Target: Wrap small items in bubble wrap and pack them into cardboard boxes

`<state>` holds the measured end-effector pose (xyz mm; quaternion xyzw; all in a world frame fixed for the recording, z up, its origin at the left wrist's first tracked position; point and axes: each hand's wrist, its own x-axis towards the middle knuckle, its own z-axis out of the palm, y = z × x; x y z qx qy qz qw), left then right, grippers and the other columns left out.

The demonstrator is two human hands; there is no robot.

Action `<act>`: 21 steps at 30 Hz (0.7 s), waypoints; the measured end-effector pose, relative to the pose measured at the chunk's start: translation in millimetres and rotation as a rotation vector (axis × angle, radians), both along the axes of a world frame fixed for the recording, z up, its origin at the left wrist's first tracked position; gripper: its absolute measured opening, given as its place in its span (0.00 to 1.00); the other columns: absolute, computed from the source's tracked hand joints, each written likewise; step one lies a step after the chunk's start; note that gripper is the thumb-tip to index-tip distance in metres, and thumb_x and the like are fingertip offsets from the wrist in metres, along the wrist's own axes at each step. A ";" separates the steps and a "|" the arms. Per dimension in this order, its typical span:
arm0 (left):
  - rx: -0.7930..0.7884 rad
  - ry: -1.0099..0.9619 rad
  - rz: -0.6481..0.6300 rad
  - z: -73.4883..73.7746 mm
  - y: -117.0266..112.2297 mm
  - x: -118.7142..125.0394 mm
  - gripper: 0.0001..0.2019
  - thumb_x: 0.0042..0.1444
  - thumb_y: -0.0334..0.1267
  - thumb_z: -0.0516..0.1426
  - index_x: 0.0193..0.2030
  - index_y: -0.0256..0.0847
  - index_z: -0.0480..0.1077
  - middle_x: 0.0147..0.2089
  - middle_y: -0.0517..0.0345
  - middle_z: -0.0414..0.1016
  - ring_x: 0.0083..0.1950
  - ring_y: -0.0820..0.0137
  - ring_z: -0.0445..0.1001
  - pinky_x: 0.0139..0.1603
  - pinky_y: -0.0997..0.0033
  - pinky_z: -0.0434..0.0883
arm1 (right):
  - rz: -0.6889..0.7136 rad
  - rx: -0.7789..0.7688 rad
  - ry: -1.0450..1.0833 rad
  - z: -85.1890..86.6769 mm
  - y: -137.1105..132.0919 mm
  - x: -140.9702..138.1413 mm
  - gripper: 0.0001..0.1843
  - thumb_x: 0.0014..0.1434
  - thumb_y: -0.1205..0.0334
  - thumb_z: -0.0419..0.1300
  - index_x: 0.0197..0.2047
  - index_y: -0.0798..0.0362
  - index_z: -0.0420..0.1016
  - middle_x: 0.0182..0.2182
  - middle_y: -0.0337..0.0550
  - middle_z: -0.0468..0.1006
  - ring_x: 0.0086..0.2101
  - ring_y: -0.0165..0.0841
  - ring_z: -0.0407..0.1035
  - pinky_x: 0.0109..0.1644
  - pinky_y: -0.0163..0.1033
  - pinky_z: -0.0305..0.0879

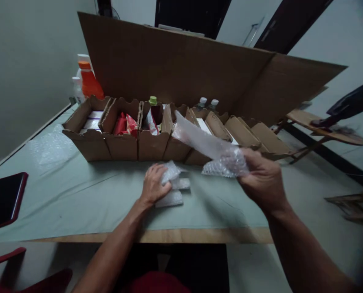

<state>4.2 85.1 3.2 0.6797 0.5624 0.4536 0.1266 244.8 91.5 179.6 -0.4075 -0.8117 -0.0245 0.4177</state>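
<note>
My right hand (262, 179) is closed on one end of a bubble wrap sheet (208, 144). The sheet is raised over the table and slants up to the left, across the front of the cardboard bins. My left hand (153, 183) has its fingers bent over a small bubble-wrapped bundle (171, 173) on the cloth. More folded bubble wrap (170, 199) lies beneath and beside that bundle. Whatever is inside the wrap cannot be made out.
A row of cardboard bins (123, 148) holds boxes, red packets (126, 124) and other goods. Behind it stands a tall cardboard panel (175, 69). Loose bubble wrap (53, 146) and a phone (5, 199) lie at left. Bottles (89, 81) stand at the back left.
</note>
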 end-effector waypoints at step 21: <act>-0.150 0.008 -0.089 -13.2 -40.9 -23.1 0.39 0.43 0.36 0.64 0.66 0.43 0.64 0.68 0.42 0.65 0.70 0.49 0.62 0.70 0.44 0.61 | 0.235 -0.628 0.054 -172.3 -12.0 -44.2 0.39 0.53 0.69 0.55 0.70 0.52 0.60 0.64 0.51 0.70 0.62 0.41 0.66 0.66 0.50 0.61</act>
